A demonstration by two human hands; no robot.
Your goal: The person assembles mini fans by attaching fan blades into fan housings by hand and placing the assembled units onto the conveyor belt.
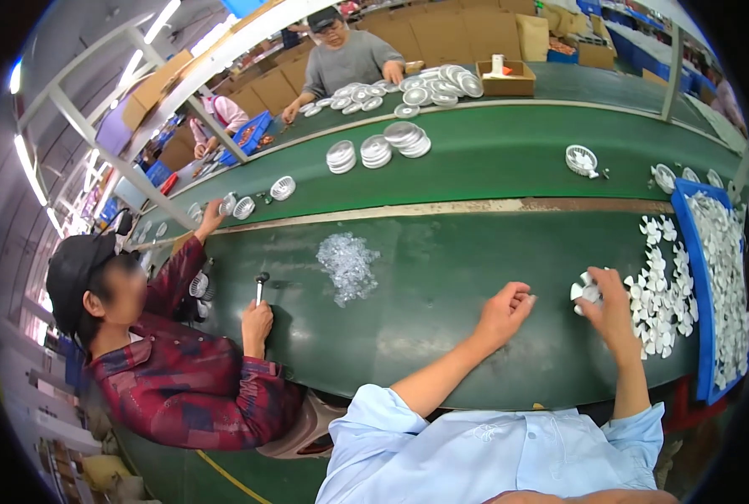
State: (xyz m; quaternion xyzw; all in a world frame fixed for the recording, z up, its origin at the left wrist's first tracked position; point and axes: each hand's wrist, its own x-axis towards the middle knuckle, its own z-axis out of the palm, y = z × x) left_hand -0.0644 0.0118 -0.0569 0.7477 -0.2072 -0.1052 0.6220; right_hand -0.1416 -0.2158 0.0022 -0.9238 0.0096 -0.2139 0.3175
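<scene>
My right hand (611,312) is closed on a small white fan blade (588,291), its lobes showing past the fingertips. My left hand (505,314) is held above the green table, its thumb and fingers pinched together. Whether something small sits in that pinch is too fine to see. Just right of my right hand lies a loose heap of white fan blades (662,294). Beyond it stands a blue bin (704,336) full of small white parts. To the left of my hands is a pile of small clear plastic pieces (346,267).
A co-worker at the left, in a plaid shirt, holds a black-headed tool (262,281) and reaches toward the green conveyor belt (492,164). White round fan housings (581,160) and stacked white discs (376,153) sit on it. Another person sits behind the belt beside white covers (441,84).
</scene>
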